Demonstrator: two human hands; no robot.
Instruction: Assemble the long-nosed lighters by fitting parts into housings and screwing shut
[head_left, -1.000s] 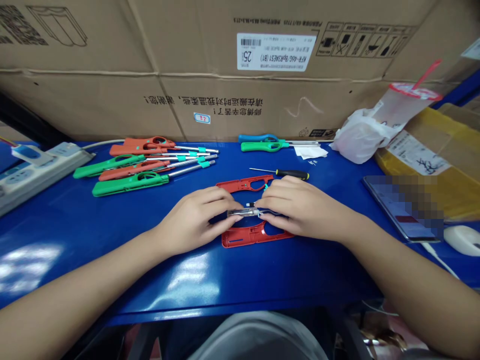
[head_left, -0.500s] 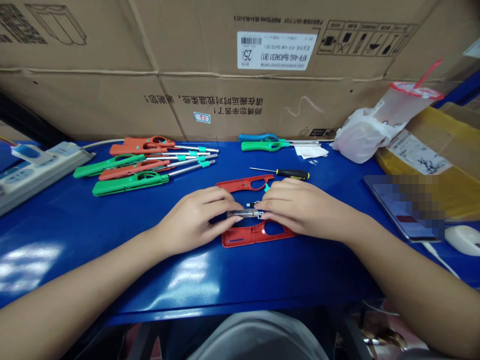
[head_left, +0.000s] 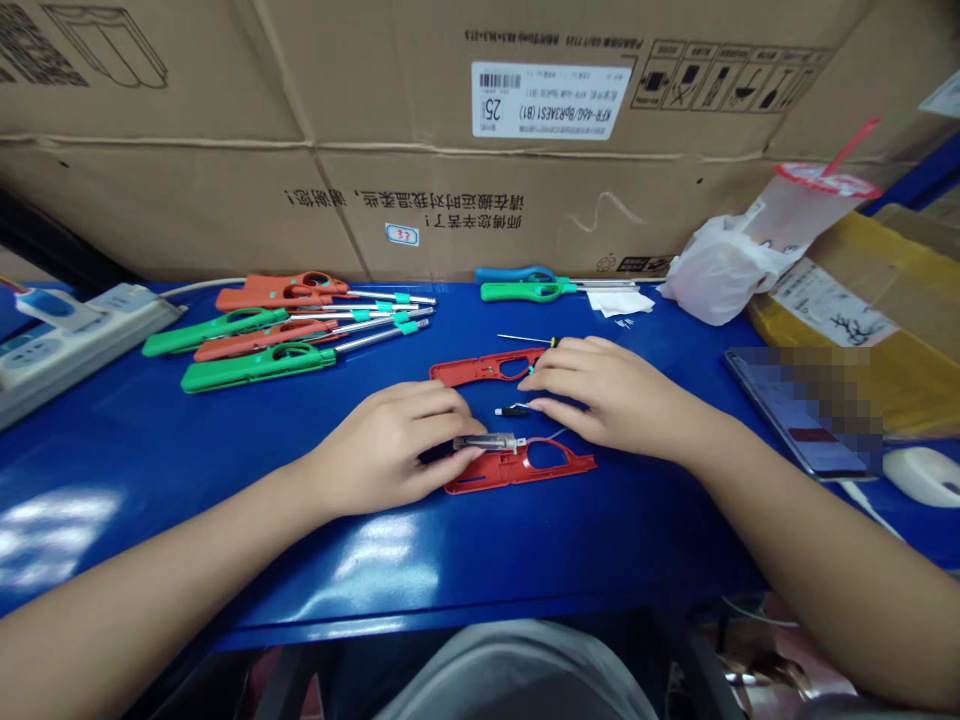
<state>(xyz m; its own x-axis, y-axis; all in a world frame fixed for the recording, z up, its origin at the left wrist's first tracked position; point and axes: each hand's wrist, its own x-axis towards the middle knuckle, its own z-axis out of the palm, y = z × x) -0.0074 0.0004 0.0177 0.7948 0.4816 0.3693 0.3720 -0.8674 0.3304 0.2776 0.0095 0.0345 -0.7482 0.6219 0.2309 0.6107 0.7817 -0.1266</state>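
Note:
My left hand point(head_left: 405, 440) pinches a clear lighter fuel tank point(head_left: 491, 441) between thumb and fingers. From the tank's right end a thin tube point(head_left: 536, 439) runs out. Below it lies one red lighter shell half point(head_left: 517, 470), open side up; the hand covers its left end partly. My right hand point(head_left: 607, 395) hovers to the right with thumb and fingers apart, nothing visible between them. Just left of its thumb is a small black igniter piece point(head_left: 513, 411) with a pale wire. The other red shell half point(head_left: 476, 371) lies behind, its right end beneath my right fingers.
Several red and green stick lighters point(head_left: 262, 350) lie at the left, near a power strip point(head_left: 67, 335). A blue and a green lighter point(head_left: 525, 291) lie at the back. My right hand partly covers a screwdriver point(head_left: 525, 339). A phone point(head_left: 795, 410) and bagged drink point(head_left: 750, 250) are right.
My right hand has let go of the fuel tank's right end and moved slightly up and right, fingers parting. My left hand still holds the tank, which sits slightly lower.

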